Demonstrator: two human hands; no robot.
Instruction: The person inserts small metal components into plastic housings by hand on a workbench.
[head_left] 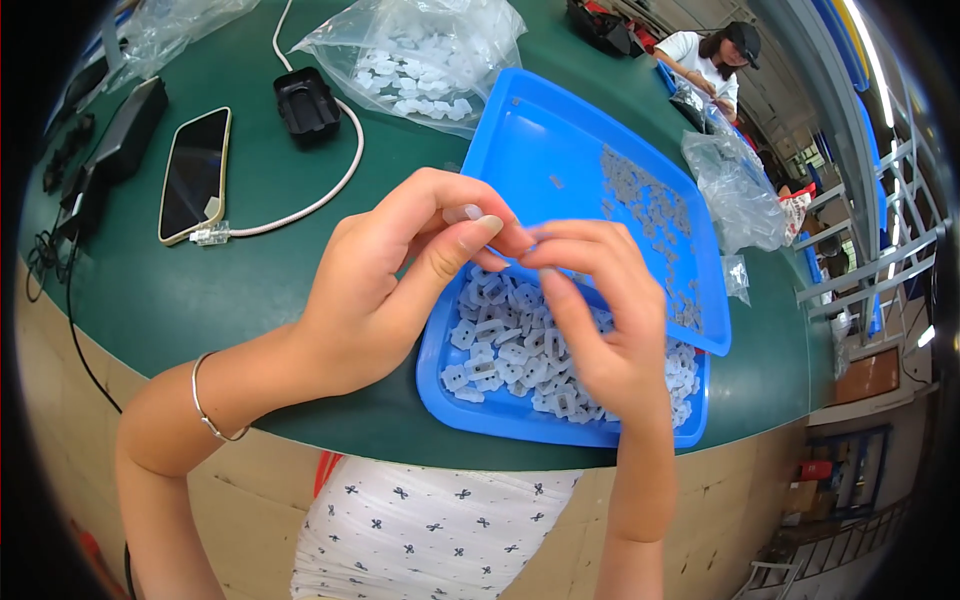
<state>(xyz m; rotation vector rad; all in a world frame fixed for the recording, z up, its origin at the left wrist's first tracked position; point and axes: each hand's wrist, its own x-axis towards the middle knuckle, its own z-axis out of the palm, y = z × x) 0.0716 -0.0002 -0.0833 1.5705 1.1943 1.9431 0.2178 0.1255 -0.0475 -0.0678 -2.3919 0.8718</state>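
My left hand (pixel 375 275) pinches a small translucent white plastic piece (pixel 462 213) between thumb and fingers. Against its fingertips, my right hand (pixel 612 325) closes its thumb and fingers together; whatever lies in that pinch is too small and blurred to make out. Both hands hover over two blue trays. The nearer tray (pixel 560 432) is heaped with white translucent plastic pieces (pixel 515 345), partly hidden by my right hand. Overlapping its back edge, the farther tray (pixel 535 135) has many small flat grey pieces (pixel 640 195) spread mostly along its right side.
A phone (pixel 195 175) plugged into a white cable (pixel 330 192) lies left, beside a black case (pixel 307 103) and a power adapter (pixel 130 120). Behind stands a clear bag (pixel 425 65) of white pieces. Clear plastic bags (pixel 735 190) lie right; another person (pixel 710 65) sits farther back.
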